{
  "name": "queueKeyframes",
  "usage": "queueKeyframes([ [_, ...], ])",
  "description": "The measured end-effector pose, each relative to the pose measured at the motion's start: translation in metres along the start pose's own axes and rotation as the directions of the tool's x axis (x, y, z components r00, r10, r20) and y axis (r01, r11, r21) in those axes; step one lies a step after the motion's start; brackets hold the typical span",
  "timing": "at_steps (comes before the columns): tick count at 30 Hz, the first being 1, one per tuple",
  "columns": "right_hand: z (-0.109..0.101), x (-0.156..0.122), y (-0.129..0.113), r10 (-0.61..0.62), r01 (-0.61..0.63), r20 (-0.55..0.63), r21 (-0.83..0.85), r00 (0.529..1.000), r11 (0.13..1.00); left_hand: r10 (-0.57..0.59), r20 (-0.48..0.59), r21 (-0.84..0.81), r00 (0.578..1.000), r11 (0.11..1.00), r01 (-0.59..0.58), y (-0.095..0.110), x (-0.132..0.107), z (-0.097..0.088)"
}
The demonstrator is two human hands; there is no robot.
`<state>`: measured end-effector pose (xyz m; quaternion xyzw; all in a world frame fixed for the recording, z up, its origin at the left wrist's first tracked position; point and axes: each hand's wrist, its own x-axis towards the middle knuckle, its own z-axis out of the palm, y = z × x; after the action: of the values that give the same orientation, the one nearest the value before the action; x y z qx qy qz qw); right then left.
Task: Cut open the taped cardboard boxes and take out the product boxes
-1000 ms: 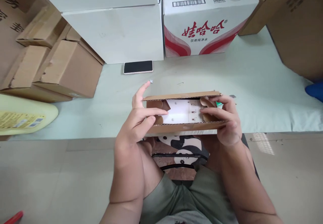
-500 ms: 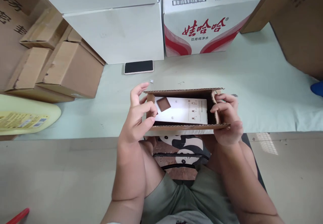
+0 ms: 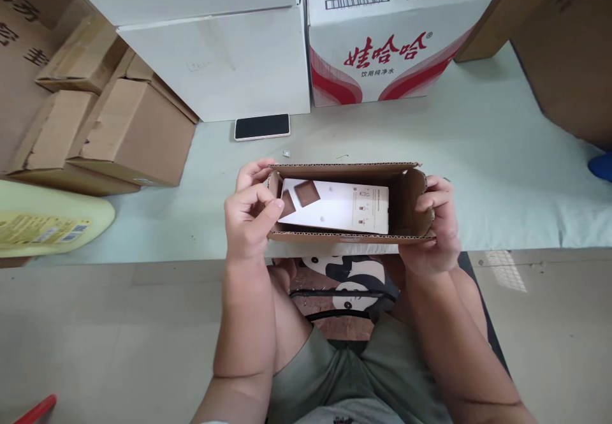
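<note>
An open brown cardboard box (image 3: 349, 239) stands at the front edge of the table, its top facing me. Inside it lies a white printed box (image 3: 337, 204) with pictures of brown squares at its left end and small diagrams at its right. My left hand (image 3: 251, 213) grips the cardboard box's left end, the thumb and a finger closed over the small flap there. At the other end, the fingers of my right hand (image 3: 435, 220) are bent round the right side flap. A gap shows between the white box and that right end.
A phone (image 3: 262, 127) lies behind the box, with a tiny silvery piece (image 3: 286, 153) near it. White cartons (image 3: 220, 67) and a red-and-white carton (image 3: 382, 60) line the back. Brown boxes (image 3: 138, 131) and a yellow-green bottle (image 3: 52, 220) stand at left.
Both end flaps have swung outward, so the box's top is wider open. My left hand has drawn back leftward off the white box's end, uncovering a second brown square.
</note>
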<state>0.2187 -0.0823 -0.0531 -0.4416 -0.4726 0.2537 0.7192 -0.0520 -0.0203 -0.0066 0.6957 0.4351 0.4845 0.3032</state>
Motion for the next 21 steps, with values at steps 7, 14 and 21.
queueKeyframes([
  [7,0.003,0.0,-0.0014,0.003,-0.002,-0.013,0.035,1.0,0.999,-0.025,0.005,-0.096,1.0,0.995,0.025,-0.0034,0.0011,-0.0007],
  [14,-0.001,0.0017,-0.0005,0.006,-0.007,0.013,0.009,1.0,1.0,-0.037,-0.001,-0.089,0.999,0.995,0.036,-0.0027,0.0023,0.0013],
  [21,-0.0038,0.0032,0.0004,0.016,-0.02,0.08,0.046,0.997,0.999,0.015,0.065,-0.162,0.998,0.987,-0.004,-0.0061,-0.0002,-0.0029],
])
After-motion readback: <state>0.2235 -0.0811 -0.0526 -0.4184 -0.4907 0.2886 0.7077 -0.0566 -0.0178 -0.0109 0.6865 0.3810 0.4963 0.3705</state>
